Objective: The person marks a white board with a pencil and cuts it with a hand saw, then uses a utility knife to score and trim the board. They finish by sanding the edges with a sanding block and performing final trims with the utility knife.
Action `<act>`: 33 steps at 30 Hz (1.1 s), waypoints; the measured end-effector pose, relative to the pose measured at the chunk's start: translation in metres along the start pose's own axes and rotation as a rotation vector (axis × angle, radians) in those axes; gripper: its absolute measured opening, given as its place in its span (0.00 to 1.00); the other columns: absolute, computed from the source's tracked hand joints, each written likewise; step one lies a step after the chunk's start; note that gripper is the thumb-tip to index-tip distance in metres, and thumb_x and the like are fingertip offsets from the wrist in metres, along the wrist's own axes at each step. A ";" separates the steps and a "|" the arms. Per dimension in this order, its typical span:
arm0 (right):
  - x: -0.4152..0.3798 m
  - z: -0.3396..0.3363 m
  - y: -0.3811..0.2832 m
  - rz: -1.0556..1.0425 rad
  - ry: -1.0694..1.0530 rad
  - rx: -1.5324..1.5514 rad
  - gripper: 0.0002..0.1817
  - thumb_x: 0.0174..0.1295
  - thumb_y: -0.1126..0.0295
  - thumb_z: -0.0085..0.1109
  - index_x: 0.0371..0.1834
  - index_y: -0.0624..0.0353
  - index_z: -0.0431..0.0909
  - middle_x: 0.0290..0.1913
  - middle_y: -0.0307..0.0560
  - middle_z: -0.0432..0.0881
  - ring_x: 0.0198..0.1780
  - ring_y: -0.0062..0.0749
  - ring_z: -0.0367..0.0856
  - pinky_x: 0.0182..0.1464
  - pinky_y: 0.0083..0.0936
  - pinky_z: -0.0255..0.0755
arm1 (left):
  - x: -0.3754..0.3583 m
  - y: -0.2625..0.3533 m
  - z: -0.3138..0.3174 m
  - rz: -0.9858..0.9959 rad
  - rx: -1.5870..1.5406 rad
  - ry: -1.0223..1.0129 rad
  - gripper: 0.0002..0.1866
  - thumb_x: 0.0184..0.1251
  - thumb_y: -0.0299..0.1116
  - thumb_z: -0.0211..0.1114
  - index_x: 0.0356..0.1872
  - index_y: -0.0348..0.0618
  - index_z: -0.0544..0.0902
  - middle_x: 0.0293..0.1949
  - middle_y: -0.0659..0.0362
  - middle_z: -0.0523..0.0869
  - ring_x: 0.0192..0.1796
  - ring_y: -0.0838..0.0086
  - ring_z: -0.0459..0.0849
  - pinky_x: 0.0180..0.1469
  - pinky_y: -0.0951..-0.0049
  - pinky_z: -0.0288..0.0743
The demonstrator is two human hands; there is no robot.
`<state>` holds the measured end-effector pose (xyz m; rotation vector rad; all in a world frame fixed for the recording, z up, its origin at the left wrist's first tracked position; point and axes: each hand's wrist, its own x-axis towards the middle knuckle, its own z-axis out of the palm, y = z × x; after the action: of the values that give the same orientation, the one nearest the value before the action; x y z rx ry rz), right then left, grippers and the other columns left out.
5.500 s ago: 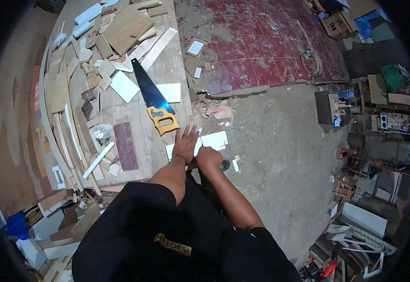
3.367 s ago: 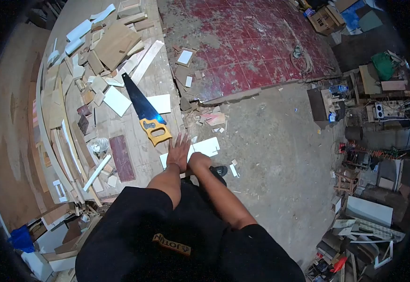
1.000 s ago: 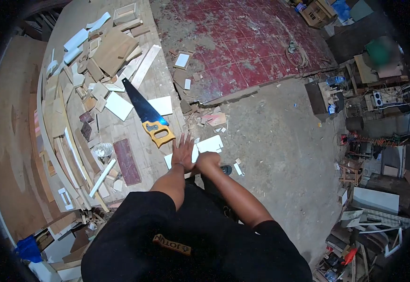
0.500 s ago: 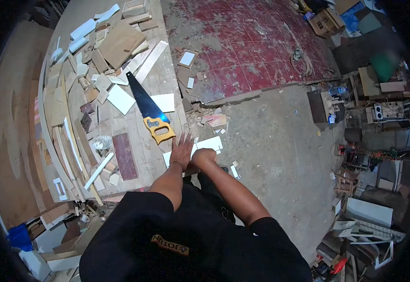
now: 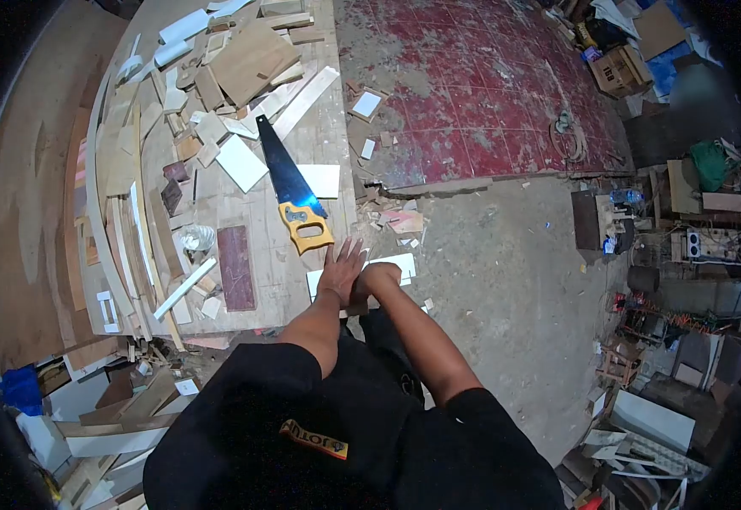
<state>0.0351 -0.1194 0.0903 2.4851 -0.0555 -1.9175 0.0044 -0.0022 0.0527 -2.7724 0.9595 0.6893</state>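
My left hand lies flat with its fingers spread, pressing on a white board at the near right corner of the workbench. Right beside it, my right hand is closed in a fist over the board; whatever is inside the fist is hidden. The board's right end sticks out past the bench edge. Just ahead of my left fingertips rests a handsaw with a yellow handle, its dark blade pointing away from me.
On the workbench lie a dark red-brown panel, a white strip, white offcuts and a heap of wood scraps. Concrete floor stretches to the right, with a red tiled platform beyond and clutter along the far right.
The whole view has shifted slightly as my head moved. My right fist has edged a little forward relative to the board. My left hand stays pressed flat on it.
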 end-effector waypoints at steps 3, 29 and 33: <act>0.025 0.013 -0.009 0.050 0.154 0.016 0.26 0.55 0.49 0.74 0.55 0.45 0.89 0.57 0.40 0.89 0.50 0.33 0.90 0.46 0.40 0.84 | 0.002 -0.006 -0.007 -0.007 0.049 0.019 0.49 0.60 0.45 0.67 0.83 0.49 0.55 0.85 0.54 0.45 0.87 0.54 0.40 0.82 0.37 0.38; -0.005 0.009 0.007 0.124 0.194 0.016 0.18 0.56 0.58 0.73 0.51 0.42 0.92 0.53 0.37 0.91 0.51 0.36 0.91 0.43 0.34 0.83 | 0.012 0.002 0.034 0.074 0.026 0.080 0.51 0.61 0.54 0.68 0.83 0.49 0.54 0.85 0.56 0.48 0.87 0.56 0.42 0.83 0.37 0.30; 0.053 0.039 -0.003 0.169 0.297 0.031 0.19 0.53 0.57 0.75 0.50 0.41 0.92 0.51 0.35 0.92 0.49 0.32 0.91 0.42 0.35 0.84 | 0.010 0.000 0.027 0.092 0.102 0.057 0.52 0.61 0.54 0.68 0.83 0.48 0.53 0.85 0.56 0.48 0.87 0.56 0.41 0.83 0.37 0.30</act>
<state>0.0110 -0.1169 0.0294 2.6569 -0.2852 -1.4815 0.0008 -0.0006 0.0241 -2.6865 1.1075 0.5593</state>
